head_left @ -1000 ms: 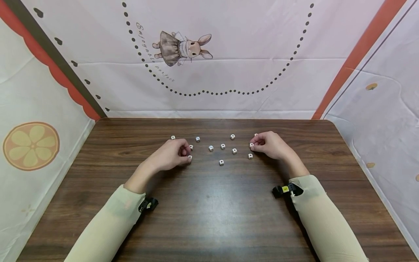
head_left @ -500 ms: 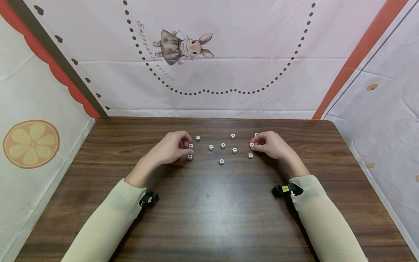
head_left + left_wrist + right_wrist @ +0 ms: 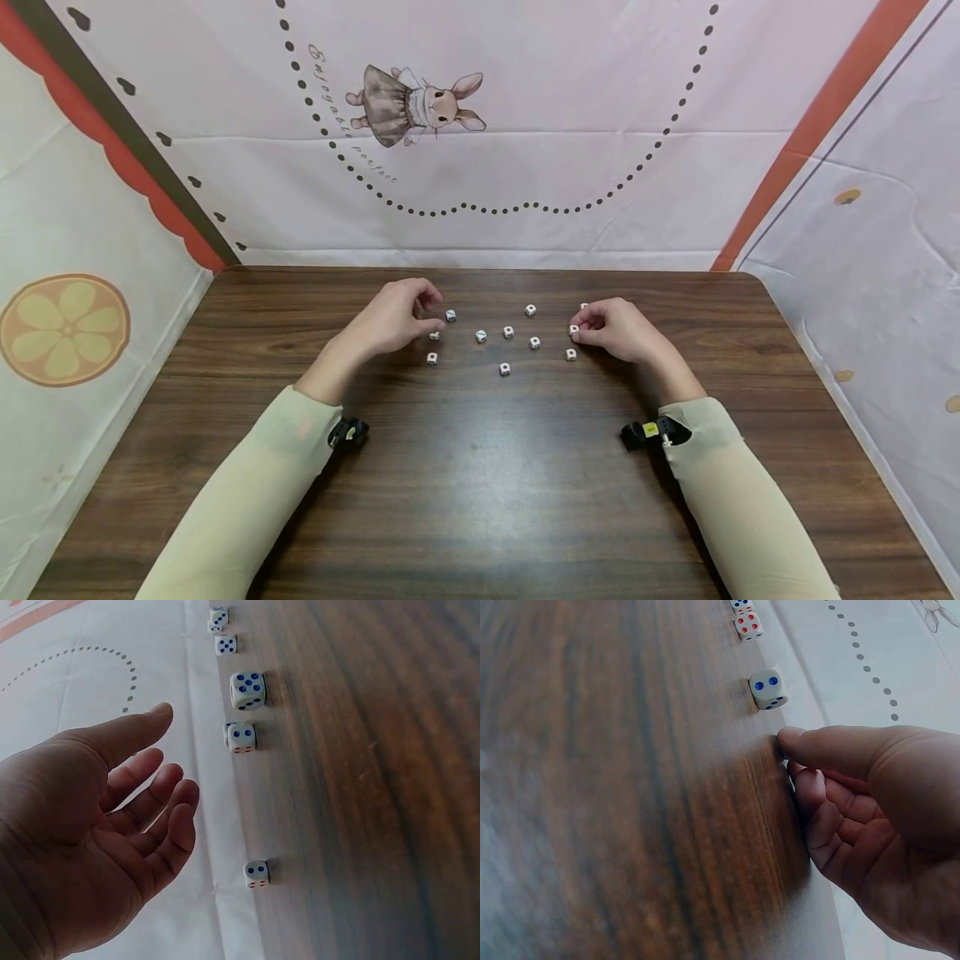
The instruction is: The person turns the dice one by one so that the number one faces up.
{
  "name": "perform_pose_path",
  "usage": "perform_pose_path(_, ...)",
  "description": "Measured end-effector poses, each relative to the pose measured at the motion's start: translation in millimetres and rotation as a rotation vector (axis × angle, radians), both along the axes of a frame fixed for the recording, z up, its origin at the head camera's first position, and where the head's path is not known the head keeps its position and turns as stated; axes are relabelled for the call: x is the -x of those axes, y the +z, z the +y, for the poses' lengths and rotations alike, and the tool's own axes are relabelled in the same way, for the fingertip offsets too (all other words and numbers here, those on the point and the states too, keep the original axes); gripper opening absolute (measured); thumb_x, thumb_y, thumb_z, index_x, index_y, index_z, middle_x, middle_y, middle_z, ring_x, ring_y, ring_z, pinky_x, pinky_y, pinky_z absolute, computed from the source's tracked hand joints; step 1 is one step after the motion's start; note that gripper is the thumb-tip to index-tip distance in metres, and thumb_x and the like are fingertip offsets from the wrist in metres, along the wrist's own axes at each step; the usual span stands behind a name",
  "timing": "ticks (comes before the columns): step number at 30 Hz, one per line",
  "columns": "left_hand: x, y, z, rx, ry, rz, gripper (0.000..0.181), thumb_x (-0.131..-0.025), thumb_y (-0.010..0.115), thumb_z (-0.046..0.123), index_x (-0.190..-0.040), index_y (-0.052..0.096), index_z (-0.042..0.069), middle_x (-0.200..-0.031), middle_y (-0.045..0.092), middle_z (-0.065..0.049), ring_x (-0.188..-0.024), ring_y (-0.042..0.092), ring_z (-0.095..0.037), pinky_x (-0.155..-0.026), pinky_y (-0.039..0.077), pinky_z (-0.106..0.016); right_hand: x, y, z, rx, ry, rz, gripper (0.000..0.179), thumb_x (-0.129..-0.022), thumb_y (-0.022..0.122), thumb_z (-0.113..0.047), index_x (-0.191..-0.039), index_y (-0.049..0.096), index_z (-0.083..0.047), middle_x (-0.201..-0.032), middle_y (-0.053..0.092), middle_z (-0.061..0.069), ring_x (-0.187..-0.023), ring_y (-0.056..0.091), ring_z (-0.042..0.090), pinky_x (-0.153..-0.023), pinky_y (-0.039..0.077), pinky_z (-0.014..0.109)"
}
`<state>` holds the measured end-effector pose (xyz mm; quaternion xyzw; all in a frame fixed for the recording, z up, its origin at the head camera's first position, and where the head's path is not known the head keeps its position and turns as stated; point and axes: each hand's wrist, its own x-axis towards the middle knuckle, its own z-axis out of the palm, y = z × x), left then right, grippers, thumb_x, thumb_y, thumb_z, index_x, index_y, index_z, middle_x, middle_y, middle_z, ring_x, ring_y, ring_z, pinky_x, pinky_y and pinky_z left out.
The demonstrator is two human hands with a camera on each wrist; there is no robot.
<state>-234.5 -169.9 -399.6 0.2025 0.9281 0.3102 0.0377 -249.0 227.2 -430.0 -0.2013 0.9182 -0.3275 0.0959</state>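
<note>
My left hand (image 3: 397,317) hovers over the left end of the scattered dice, thumb and fingers apart. Nothing lies between them in the left wrist view, where the loosely bent fingers of the left hand (image 3: 112,817) show with several white dice beyond. Just under the thumb is a die (image 3: 434,336), partly hidden, and nearer me sits another die (image 3: 432,359). On the right side my right hand (image 3: 618,329) pinches a white die (image 3: 573,331) between thumb and fingertips, low at the table. The right wrist view shows the right hand (image 3: 885,802) with that die hidden by its fingers.
Between the hands, several dice lie apart, among them a front die (image 3: 505,369) and a back die (image 3: 531,310). Close to my right hand are a nearer die (image 3: 571,355) and a farther one (image 3: 584,307). Printed cloth (image 3: 570,167) walls the wooden table (image 3: 480,500).
My left hand has moved away from me, from the near left die to above the ones behind it, and its fingers have spread. The right hand keeps its place.
</note>
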Motion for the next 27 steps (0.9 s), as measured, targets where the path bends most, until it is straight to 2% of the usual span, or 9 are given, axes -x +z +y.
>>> perform_pose_path(6,14.9,-1.0,0.3,0.032,0.012,-0.022,0.040,-0.090,0.087,0.020,-0.120,0.070,0.000,-0.110,0.071,-0.017,-0.096,0.066,-0.026,-0.090,0.051,-0.044,-0.3,0.8,-1.6,0.004,-0.009,-0.008,0.009,-0.097,0.079,-0.011,-0.103,0.079,-0.006,-0.088,0.072,0.001,-0.086,0.064,0.018,-0.080,0.049,0.036)
perform_pose_path(13,29.4,-5.5,3.5,0.083,-0.005,-0.025,0.037,-0.088,0.086,0.022,-0.117,0.074,0.003,-0.105,0.072,-0.010,-0.100,0.065,-0.025,-0.094,0.051,-0.043,-0.5,0.6,-1.8,0.011,-0.011,-0.018,0.009,-0.097,0.078,-0.011,-0.103,0.078,-0.005,-0.088,0.072,0.001,-0.085,0.063,0.018,-0.078,0.048,0.034)
perform_pose_path(17,33.6,-5.7,6.9,0.122,-0.047,-0.032,0.038,-0.088,0.087,0.017,-0.121,0.074,0.003,-0.106,0.072,-0.009,-0.103,0.065,-0.026,-0.096,0.050,-0.044,-0.8,1.1,-1.6,0.007,-0.006,-0.008,0.009,-0.097,0.078,-0.011,-0.103,0.078,-0.005,-0.088,0.072,0.001,-0.085,0.063,0.017,-0.078,0.048,0.034)
perform_pose_path(22,37.2,-6.1,10.7,0.174,-0.122,-0.056,0.041,-0.089,0.082,0.002,-0.129,0.074,0.005,-0.111,0.073,-0.010,-0.107,0.065,-0.027,-0.098,0.049,-0.045,-0.2,0.4,-1.1,0.011,0.005,0.006,0.009,-0.096,0.079,-0.011,-0.103,0.079,-0.005,-0.088,0.073,0.001,-0.084,0.064,0.016,-0.078,0.048,0.032)
perform_pose_path(27,38.4,-4.7,15.1,0.204,-0.185,-0.058,0.039,-0.090,0.077,-0.004,-0.127,0.076,0.009,-0.114,0.072,-0.010,-0.110,0.064,-0.027,-0.101,0.048,-0.045,0.9,-2.0,-0.6,0.008,0.006,0.025,0.008,-0.096,0.079,-0.012,-0.101,0.079,-0.006,-0.087,0.072,0.000,-0.084,0.064,0.016,-0.077,0.048,0.032)
